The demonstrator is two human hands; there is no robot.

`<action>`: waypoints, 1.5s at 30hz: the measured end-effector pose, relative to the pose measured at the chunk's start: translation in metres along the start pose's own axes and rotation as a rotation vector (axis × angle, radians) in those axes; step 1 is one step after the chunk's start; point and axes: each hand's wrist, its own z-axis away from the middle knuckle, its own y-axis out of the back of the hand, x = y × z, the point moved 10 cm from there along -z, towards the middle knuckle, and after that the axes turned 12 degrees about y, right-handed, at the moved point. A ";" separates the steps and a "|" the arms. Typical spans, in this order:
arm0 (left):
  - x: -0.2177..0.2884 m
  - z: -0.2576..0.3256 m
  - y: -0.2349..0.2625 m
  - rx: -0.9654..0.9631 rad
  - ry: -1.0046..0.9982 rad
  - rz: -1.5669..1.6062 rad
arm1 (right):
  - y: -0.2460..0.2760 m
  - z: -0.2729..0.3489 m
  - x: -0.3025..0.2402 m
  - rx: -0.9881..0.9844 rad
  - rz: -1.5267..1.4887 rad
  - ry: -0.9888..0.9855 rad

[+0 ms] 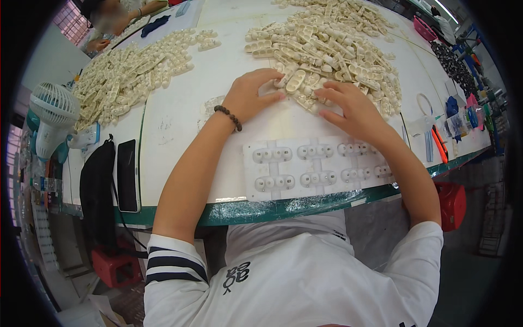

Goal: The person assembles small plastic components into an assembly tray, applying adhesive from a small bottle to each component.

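Observation:
A large heap of cream-coloured oval plastic pieces [310, 49] with shallow hollows lies in front of me. My left hand [253, 94], with a beaded bracelet on its wrist, reaches to the heap's near left edge. Its thumb and fingers are apart, the fingertips beside one loose oval piece [296, 80]. Opposite it, my right hand [351, 108] has its fingers spread at the near right edge, fingertips against the pieces. Below the hands lies a white jig plate [298, 170] with two rows of raised oval seats, its right end partly under my right forearm.
A second heap of cream pieces [128, 73] spreads on the left, with another person's hand [98, 44] beyond. A small fan [54, 109], black pouch [97, 185] and phone [127, 175] sit at left. An orange cutter [439, 144] lies at right near the green table edge [299, 206].

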 end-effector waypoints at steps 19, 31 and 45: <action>-0.034 0.072 0.053 -0.024 0.355 -0.142 | -0.045 -0.075 0.004 -0.123 -0.155 0.026; -0.007 0.078 0.048 -0.122 -0.001 -0.161 | -0.031 -0.084 0.009 0.094 -0.239 -0.122; -0.013 0.079 0.057 -0.135 0.129 -0.300 | -0.048 -0.060 -0.026 -0.304 -0.191 -0.236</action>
